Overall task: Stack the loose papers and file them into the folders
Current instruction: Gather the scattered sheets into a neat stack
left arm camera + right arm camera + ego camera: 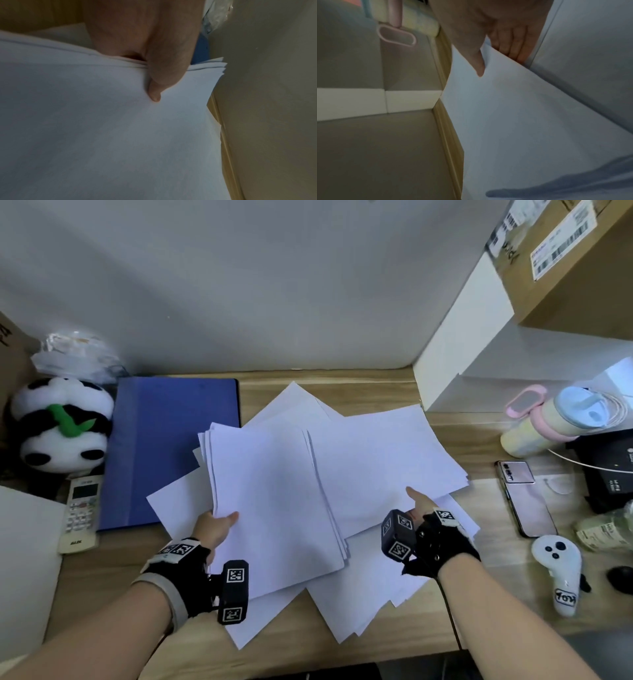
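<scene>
Loose white paper sheets (370, 587) lie fanned across the middle of the light wood-grain desk (376, 392), overlapping at many angles; their number cannot be counted, since most are covered by others. One gathered stack of white sheets (270, 501), several leaves thick with its edges slightly stepped, is held tilted above the spread. The left hand (214, 530) pinches this stack at its near left edge, thumb on top and fingers hidden underneath; the left wrist view shows the thumb (163, 75) pressed flat on the smooth top sheet. The right hand (419, 503) pinches another white sheet (383, 453) to the right, thumb above and four fingers (513, 44) curled beneath its edge.

One blue plastic folder (171, 450), flat, rectangular and closed, lies on the desk just left of the papers, its right edge partly under them. Both wrists wear black fingerless gloves carrying dark blocks with square printed markers.

At the far left sits one plush black-and-white panda toy (61, 426) with a green leaf, and below it one white remote control (80, 513) with small buttons. On the right stand one pastel tumbler (548, 422) with a pink loop handle, one glossy rectangular phone (525, 498), one white rounded handheld controller (560, 570), and one brown cardboard box (582, 275) with barcode labels on a white shelf.
</scene>
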### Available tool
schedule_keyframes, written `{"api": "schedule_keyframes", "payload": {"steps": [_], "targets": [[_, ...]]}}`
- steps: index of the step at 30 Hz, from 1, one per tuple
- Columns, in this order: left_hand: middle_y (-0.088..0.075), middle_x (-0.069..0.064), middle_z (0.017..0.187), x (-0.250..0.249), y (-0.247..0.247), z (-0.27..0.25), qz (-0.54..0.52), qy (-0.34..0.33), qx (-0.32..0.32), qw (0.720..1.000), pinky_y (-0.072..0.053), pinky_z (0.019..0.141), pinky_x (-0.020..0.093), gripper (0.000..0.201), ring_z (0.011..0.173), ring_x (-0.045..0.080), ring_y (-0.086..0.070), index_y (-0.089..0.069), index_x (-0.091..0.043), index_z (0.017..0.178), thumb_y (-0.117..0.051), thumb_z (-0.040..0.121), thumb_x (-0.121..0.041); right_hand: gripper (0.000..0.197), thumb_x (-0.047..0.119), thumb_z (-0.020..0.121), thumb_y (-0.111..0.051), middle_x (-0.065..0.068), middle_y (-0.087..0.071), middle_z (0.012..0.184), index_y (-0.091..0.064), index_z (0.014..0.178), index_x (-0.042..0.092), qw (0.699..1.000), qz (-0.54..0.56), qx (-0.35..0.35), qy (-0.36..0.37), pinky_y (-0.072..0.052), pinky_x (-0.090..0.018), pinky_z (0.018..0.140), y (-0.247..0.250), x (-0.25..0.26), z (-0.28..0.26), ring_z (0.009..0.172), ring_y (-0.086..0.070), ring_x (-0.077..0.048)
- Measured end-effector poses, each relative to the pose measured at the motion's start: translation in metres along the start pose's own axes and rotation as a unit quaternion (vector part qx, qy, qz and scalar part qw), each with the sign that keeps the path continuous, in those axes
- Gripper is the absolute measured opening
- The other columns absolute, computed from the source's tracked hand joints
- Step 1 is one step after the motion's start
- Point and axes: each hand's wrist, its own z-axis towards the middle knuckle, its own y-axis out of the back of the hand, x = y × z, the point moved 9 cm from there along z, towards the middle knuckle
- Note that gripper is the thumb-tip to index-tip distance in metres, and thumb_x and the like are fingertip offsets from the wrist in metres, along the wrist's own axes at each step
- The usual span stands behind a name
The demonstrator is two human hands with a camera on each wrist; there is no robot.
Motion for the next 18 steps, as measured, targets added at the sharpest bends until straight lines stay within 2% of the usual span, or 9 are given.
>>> {"api": "schedule_keyframes", "payload": {"steps": [2,3,4,7,9,10,13,16,18], "targets": [[-0.058,0.021,0.130,0.003,0.000,0.001,-0.001,0.007,0.004,1.000,-0.041,0.106,0.046,0.042,0.120,0.036,-0.055,-0.052,0.009,0.128,-0.060,0.090,-0.009,0.027,0.030,0.096,-0.048,-0.019,-0.056,0.075,-0.044,0.116,0.013,0.999,-0.025,0.021,0.005,-0.054,-0.020,0.061,-0.011,0.005,-0.002,0.085,-0.048,-0.034],[-0.058,0.021,0.131,0.004,0.001,0.001,-0.002,0.012,0.006,1.000,-0.040,0.107,0.046,0.043,0.121,0.035,-0.054,-0.052,0.008,0.128,-0.060,0.090,-0.010,0.016,0.028,0.095,-0.050,-0.009,-0.058,0.069,-0.048,0.101,0.013,0.999,-0.038,0.022,0.016,-0.053,-0.021,0.054,-0.015,0.008,-0.001,0.080,-0.048,-0.029],[-0.057,0.021,0.131,0.005,0.002,0.003,-0.005,0.014,0.007,1.000,-0.039,0.108,0.046,0.044,0.122,0.035,-0.054,-0.052,0.007,0.128,-0.061,0.090,-0.011,0.014,0.025,0.093,-0.053,-0.002,-0.057,0.070,-0.048,0.089,0.013,0.998,-0.051,0.017,0.036,-0.054,-0.024,0.060,-0.017,0.012,0.002,0.082,-0.050,-0.028],[-0.058,0.020,0.131,0.006,0.005,0.005,-0.021,0.017,0.012,1.000,-0.038,0.109,0.049,0.046,0.122,0.035,-0.054,-0.052,0.006,0.129,-0.063,0.089,-0.013,0.027,0.014,0.092,-0.054,-0.007,-0.046,0.072,-0.042,0.068,0.015,0.989,-0.106,-0.031,0.101,-0.048,-0.034,0.076,-0.018,0.024,0.006,0.073,-0.049,-0.027],[-0.059,0.018,0.129,0.005,0.009,0.003,-0.031,0.016,0.014,0.999,-0.040,0.107,0.047,0.041,0.120,0.035,-0.055,-0.054,0.005,0.126,-0.062,0.089,-0.012,0.019,0.010,0.092,-0.046,-0.012,-0.045,0.076,-0.045,0.073,0.011,0.971,-0.153,-0.094,0.157,-0.037,-0.031,0.072,-0.012,0.039,-0.001,0.069,-0.042,-0.025],[-0.060,0.018,0.126,0.005,0.011,0.004,-0.039,0.017,0.014,0.999,-0.041,0.106,0.047,0.039,0.119,0.036,-0.056,-0.055,0.005,0.125,-0.061,0.090,-0.012,0.012,0.008,0.093,-0.043,-0.014,-0.049,0.085,-0.052,0.085,0.008,0.959,-0.161,-0.135,0.192,-0.030,-0.027,0.072,-0.004,0.049,-0.009,0.077,-0.044,-0.025],[-0.061,0.018,0.126,0.004,0.025,0.006,-0.074,0.018,0.012,0.997,-0.041,0.106,0.050,0.040,0.118,0.036,-0.057,-0.057,0.002,0.124,-0.064,0.088,-0.016,0.029,0.006,0.097,-0.037,-0.020,-0.061,0.114,-0.057,0.117,-0.002,0.917,-0.125,-0.238,0.295,-0.028,-0.018,0.067,0.020,0.078,-0.042,0.095,-0.055,-0.029],[-0.061,0.017,0.126,0.000,0.038,0.007,-0.126,0.020,0.012,0.992,-0.043,0.103,0.048,0.043,0.116,0.035,-0.057,-0.056,0.001,0.127,-0.064,0.089,-0.016,0.029,0.009,0.097,-0.037,-0.021,-0.062,0.119,-0.057,0.117,0.001,0.883,-0.132,-0.252,0.373,-0.036,-0.024,0.080,0.024,0.111,-0.065,0.105,-0.057,-0.030],[-0.065,0.016,0.115,-0.003,0.045,0.005,-0.170,0.026,0.031,0.985,-0.049,0.091,0.045,0.040,0.102,0.033,-0.061,-0.056,0.000,0.126,-0.062,0.090,-0.016,0.025,0.009,0.097,-0.039,-0.017,-0.061,0.109,-0.057,0.111,-0.001,0.878,-0.135,-0.227,0.398,-0.038,-0.024,0.088,0.018,0.130,-0.072,0.097,-0.052,-0.019]]}}
